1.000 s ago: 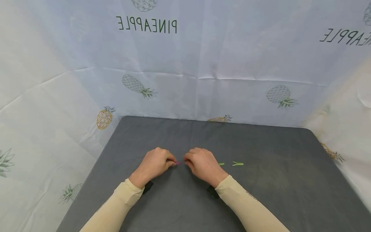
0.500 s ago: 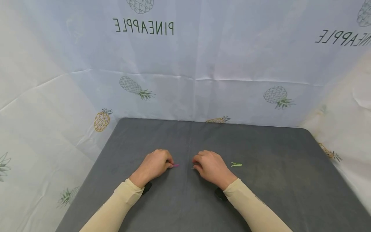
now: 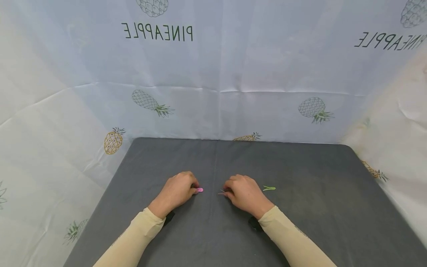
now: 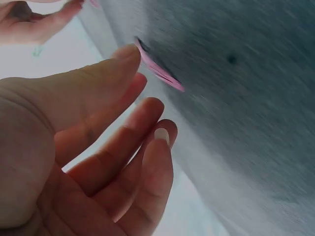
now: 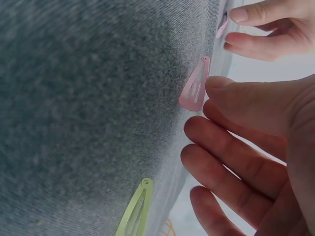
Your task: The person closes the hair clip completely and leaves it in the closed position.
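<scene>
In the head view my left hand point(image 3: 176, 191) rests at the table's middle, its fingertips beside a bright pink snap hair clip point(image 3: 199, 190). The left wrist view shows this pink clip point(image 4: 160, 73) just past the thumb tip, with the fingers loosely bent. To the right, my right hand point(image 3: 245, 194) is at a paler pink snap hair clip point(image 5: 195, 86). That clip lies on the cloth, its edge by my thumb tip, and the other fingers are relaxed. A green snap hair clip point(image 3: 269, 188) lies right of my right hand.
Dark grey cloth covers the table point(image 3: 317, 204). White curtains point(image 3: 207, 66) printed with pineapples surround its back and sides. In the right wrist view a green clip point(image 5: 135, 209) lies below the pale pink one.
My hands have moved apart, the right one shifting rightward and covering a green clip seen earlier. The bright pink clip now shows its flat side. The pale pink clip has come into view.
</scene>
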The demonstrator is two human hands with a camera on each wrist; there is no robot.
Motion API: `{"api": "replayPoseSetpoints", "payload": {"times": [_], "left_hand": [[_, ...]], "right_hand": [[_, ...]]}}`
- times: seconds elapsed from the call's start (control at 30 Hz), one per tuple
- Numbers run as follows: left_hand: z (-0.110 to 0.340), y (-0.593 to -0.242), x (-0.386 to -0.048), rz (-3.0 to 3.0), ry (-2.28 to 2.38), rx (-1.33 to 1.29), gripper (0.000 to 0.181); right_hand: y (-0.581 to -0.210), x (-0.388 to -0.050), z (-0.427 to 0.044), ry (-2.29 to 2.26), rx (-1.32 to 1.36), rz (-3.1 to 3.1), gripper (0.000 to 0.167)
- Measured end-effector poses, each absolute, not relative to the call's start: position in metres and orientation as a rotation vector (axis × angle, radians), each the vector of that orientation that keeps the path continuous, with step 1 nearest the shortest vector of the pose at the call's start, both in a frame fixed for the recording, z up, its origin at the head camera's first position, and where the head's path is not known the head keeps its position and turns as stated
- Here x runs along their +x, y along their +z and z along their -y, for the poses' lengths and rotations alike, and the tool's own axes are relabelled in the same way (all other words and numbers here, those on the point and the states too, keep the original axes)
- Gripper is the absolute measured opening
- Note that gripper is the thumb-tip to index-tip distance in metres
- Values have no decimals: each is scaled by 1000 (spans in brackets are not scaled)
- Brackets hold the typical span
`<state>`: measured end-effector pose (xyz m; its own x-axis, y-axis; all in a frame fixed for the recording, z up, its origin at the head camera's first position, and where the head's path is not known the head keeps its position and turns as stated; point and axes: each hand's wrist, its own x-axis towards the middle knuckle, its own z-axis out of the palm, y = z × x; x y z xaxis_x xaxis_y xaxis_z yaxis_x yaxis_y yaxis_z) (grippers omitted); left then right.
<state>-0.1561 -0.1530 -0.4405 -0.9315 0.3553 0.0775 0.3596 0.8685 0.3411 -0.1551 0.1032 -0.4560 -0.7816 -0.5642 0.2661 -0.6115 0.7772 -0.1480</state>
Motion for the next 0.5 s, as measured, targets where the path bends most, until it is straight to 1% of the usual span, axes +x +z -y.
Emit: {"api": "replayPoseSetpoints", "payload": {"times": [0.3,0.4,0.5], "left_hand": [[116,-436,-150,2978,-487,-758,19],[105,-439,-149,2960,-447,-813,21],[97,-441,-149,2940,-434,-851,19]], "right_hand": [[-454,-152,-107,355,918,2752,9],[-456,-152,-106,355,942,2734,9],[-457,-152,-105,325,960,2719,9]]}}
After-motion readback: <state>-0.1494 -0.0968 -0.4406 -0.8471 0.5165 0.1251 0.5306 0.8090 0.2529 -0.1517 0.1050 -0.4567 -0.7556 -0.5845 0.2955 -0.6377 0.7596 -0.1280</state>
